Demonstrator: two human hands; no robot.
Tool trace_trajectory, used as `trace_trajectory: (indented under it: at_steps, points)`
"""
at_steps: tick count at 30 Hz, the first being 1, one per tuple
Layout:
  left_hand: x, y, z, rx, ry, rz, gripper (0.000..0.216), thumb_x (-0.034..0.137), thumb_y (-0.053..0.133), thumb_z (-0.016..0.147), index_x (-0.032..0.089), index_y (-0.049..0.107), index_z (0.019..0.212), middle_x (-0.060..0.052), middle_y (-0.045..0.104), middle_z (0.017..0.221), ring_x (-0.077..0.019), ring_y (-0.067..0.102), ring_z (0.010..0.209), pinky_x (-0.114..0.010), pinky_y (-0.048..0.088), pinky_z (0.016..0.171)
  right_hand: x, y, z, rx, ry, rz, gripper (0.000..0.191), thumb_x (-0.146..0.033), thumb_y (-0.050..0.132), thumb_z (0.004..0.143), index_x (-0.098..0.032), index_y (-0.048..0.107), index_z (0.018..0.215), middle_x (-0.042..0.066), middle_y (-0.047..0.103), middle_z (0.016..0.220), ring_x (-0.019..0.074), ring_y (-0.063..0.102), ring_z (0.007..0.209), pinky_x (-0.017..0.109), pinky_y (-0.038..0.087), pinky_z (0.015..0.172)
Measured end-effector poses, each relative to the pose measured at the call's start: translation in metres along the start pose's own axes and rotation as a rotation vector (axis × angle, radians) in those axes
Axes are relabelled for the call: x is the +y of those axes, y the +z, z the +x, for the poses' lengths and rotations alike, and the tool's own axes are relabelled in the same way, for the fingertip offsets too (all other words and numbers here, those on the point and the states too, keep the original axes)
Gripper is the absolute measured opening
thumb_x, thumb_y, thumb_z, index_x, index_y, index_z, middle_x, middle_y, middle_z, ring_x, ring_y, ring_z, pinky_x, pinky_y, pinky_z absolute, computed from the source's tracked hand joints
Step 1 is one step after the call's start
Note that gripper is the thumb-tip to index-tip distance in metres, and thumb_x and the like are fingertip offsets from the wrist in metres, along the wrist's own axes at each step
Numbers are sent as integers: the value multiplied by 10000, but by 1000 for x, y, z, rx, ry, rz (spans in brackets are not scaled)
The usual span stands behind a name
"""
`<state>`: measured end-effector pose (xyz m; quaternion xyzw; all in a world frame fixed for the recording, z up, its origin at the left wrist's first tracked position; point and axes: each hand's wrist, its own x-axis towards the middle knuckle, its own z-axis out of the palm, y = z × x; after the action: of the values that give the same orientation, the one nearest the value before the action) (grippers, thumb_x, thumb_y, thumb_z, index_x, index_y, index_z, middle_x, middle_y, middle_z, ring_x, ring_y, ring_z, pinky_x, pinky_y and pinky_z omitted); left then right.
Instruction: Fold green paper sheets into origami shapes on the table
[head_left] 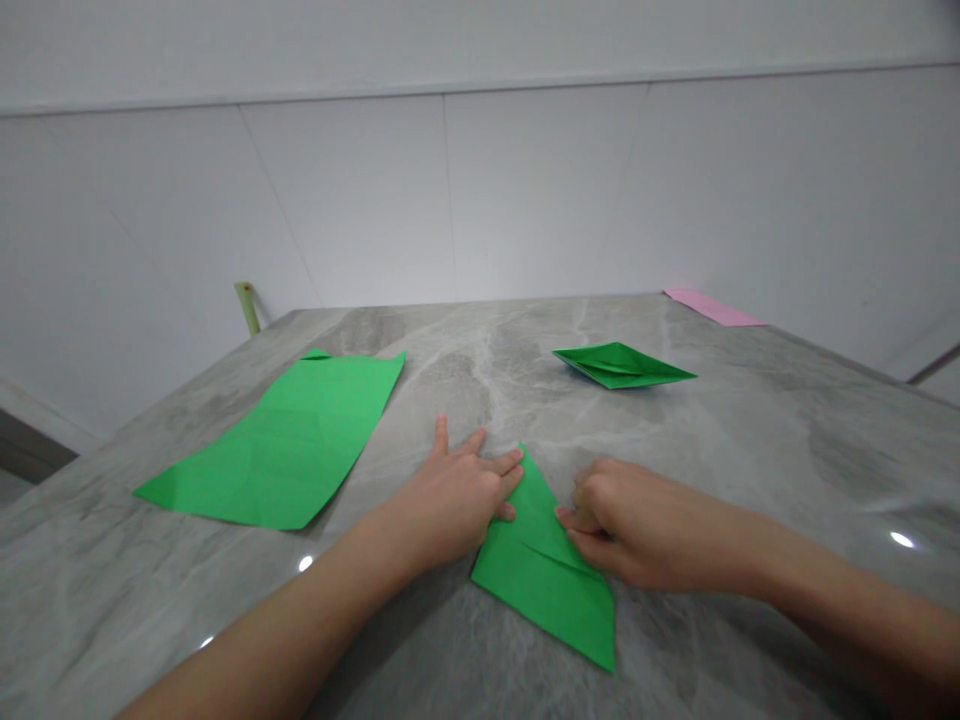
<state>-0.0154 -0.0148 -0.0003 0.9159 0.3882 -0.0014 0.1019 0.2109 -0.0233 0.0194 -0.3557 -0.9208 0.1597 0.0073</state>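
Grey, marble-patterned worktop (457,345) backed by a pale panelled wall (525,200), light spots glinting on its surface; a loose green sheet (277,440) lies at left, a pointed green folded piece (624,366) farther back right of centre, a pink paper (716,308) at the far right edge. Folded green paper (551,590) lies flat at near centre, between the two forearms. Left hand (469,490) open, palm down, fingers splayed, some fingertips on the paper's left edge; right hand (619,525) curled, thumb and fingers bunched at the right edge, whether pinching or only pressing cannot be told.
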Motion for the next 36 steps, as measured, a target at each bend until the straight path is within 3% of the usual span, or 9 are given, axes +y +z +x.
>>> trace_trajectory:
  at_steps: [7,15,21,26,29,31,33,35,36]
  points:
    - [0,-1,1,0,5,33,410,233,503,971,242,524,1381,-49,455,1505,-477,324,1386,-862,-47,985,-7,-5,-7,-64,-21,24,311,-117,558,758,-157,401,492,-51,291,495,84,254,490,277,188,511]
    - [-1,0,1,-23,-4,40,416,288,494,985,253,506,1400,-39,435,1521,-484,314,1388,-873,-30,976,-17,-16,-13,-261,1,141,355,-105,537,695,-177,280,462,-74,160,449,76,183,422,268,172,459]
    - [0,-4,2,-43,-22,8,439,242,490,967,281,503,1404,-22,423,1529,-477,281,1408,-876,-50,966,-22,-16,-23,-278,-38,222,362,-49,525,651,-171,254,444,-78,153,414,57,160,361,247,150,398]
    - [-8,-6,2,-73,-57,-97,565,117,474,900,314,465,1428,16,385,1544,-441,153,1464,-882,14,972,11,-1,-18,-400,-94,590,405,-206,565,768,-185,360,420,-76,267,391,58,249,362,244,192,401]
    - [-15,-3,3,-40,-58,-96,714,-14,417,787,298,467,1428,29,378,1544,-405,128,1479,-872,-1,985,31,11,-6,-141,10,633,448,-373,510,867,-189,486,459,-47,367,426,85,319,410,263,232,442]
    - [-18,1,4,-30,-61,-94,812,-62,394,690,295,490,1412,39,390,1535,-385,131,1483,-857,-2,1004,31,18,3,89,98,500,441,-347,530,859,-199,401,464,-44,372,461,90,318,445,268,246,472]
    - [-18,4,5,-21,-61,-95,845,-67,390,644,301,515,1393,43,411,1523,-366,149,1484,-837,-14,1028,23,23,9,295,87,361,327,-289,585,835,-195,442,556,-28,451,553,120,415,552,274,316,553]
    - [-16,4,6,-16,-54,-106,832,-51,400,661,317,506,1399,45,408,1526,-365,159,1483,-824,-20,1040,11,26,12,341,14,309,188,-250,669,789,-189,516,697,3,543,703,168,502,722,302,386,676]
    - [-13,3,5,-22,-50,-119,809,-34,408,695,326,485,1416,45,390,1537,-375,156,1481,-827,-10,1037,5,27,13,335,-13,294,214,-266,734,747,-187,537,778,28,575,812,198,518,818,329,404,738]
